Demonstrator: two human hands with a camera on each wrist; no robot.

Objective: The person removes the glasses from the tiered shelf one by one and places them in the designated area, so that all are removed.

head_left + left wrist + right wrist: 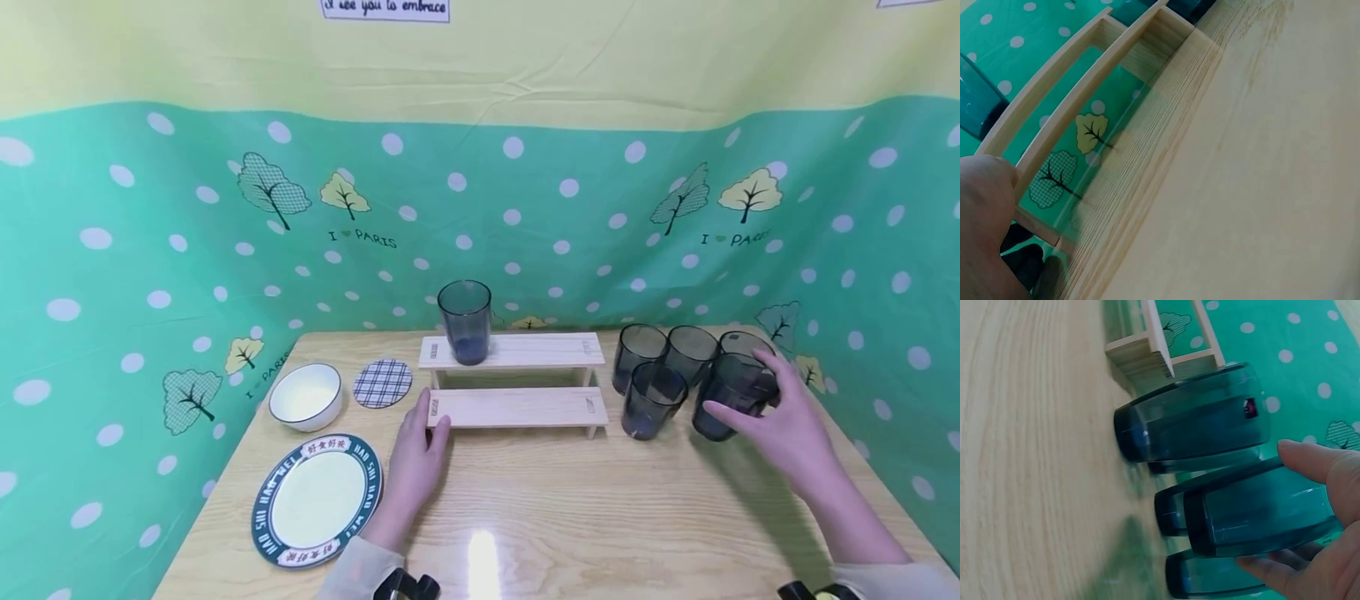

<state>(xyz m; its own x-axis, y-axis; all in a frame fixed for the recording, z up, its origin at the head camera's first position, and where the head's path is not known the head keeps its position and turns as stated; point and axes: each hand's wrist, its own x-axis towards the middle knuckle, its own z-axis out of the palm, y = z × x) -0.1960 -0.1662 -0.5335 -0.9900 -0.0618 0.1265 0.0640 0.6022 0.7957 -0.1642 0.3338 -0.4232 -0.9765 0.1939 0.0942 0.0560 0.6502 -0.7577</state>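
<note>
My right hand (pixel 787 425) grips a dark tinted drinking glass (pixel 727 400), thumb on the near side and fingers around the far side. In the right wrist view this glass (pixel 1254 512) is slightly tilted and overlaps other glasses behind it. Beside it stands another dark glass (pixel 654 402), with more glasses (pixel 640 350) in a row behind. My left hand (pixel 416 458) holds the left end of a two-tier wooden shelf (pixel 517 408), thumb at the front corner and fingers along the side. One glass (pixel 467 325) stands upright on the upper tier, toward its left end.
Left of the shelf lie a round checked coaster (pixel 383 383), a white bowl (pixel 306 397) and a plate with a dark lettered rim (pixel 367 467). A dotted green cloth (pixel 525 233) hangs behind and on both sides of the wooden table (pixel 585 517).
</note>
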